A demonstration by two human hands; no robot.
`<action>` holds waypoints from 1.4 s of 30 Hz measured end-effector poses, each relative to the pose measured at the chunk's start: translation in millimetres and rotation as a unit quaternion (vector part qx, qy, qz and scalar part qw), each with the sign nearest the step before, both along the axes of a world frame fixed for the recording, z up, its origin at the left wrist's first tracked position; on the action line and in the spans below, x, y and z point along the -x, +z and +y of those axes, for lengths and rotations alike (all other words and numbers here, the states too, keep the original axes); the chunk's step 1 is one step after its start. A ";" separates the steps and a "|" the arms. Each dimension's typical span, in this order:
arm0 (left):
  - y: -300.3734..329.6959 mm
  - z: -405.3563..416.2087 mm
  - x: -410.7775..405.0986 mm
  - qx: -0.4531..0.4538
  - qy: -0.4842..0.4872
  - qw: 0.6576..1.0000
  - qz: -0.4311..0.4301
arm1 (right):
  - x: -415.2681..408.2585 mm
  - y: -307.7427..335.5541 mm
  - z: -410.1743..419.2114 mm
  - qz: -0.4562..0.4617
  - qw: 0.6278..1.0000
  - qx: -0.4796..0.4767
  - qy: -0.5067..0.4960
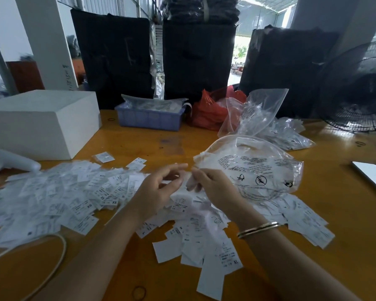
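Two hands meet over the middle of the table: the right hand (213,185) pinches the near edge of a clear plastic bag (254,168) between thumb and curled fingers, while the left hand (161,187) hovers just beside it with fingers loosely bent, and whether it holds anything I cannot tell. The bag, thin, crinkled and printed with black text and round warning signs, puffs out toward two o'clock from the hands. Beneath and around them lies a loose heap of small white paper labels (59,196), rectangular, printed with sizes such as XS, S and XL, spreading from nine o'clock round to four o'clock. Two slim gold bangles (258,229) circle the right wrist. The table (334,213) is glossy orange-brown wood. At ten o'clock stands a blocky white foam box (41,122); at twelve, a ribbed blue plastic tray (150,120); at one, a crumpled red bag (211,114) and a second clear bag (263,111) standing open. A flat phone (371,174) lies at three o'clock, a black wire-caged fan (360,92) at two. Tall black wrapped bundles (115,55) line the far edge before daylight-filled openings.
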State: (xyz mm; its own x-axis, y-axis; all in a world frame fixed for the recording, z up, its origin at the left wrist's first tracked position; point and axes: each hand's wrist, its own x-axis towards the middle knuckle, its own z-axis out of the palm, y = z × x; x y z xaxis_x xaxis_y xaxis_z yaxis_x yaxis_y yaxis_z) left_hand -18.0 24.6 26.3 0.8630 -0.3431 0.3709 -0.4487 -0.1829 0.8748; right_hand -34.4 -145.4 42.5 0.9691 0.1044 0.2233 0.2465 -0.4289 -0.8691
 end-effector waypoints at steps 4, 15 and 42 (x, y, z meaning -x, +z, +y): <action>1.5 -1.0 -0.1 0.026 0.042 0.998 0.029 | 2.5 -10.8 6.3 0.005 1.000 -0.018 0.009; 7.6 0.5 4.8 0.071 -0.059 0.977 0.190 | 7.2 -16.2 9.6 0.011 0.998 -0.060 0.010; -1.6 0.5 -4.4 0.067 0.166 0.983 0.048 | 8.9 -22.2 -11.2 -0.023 0.980 0.192 0.042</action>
State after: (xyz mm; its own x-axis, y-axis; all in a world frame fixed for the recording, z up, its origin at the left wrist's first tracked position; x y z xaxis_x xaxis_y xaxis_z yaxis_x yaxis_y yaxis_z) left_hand -13.5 25.1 24.7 0.9522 0.0101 0.3052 -0.2982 -0.1855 0.9363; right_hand -43.3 -156.6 20.4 0.9432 0.2690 0.1949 0.3304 -0.6986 -0.6347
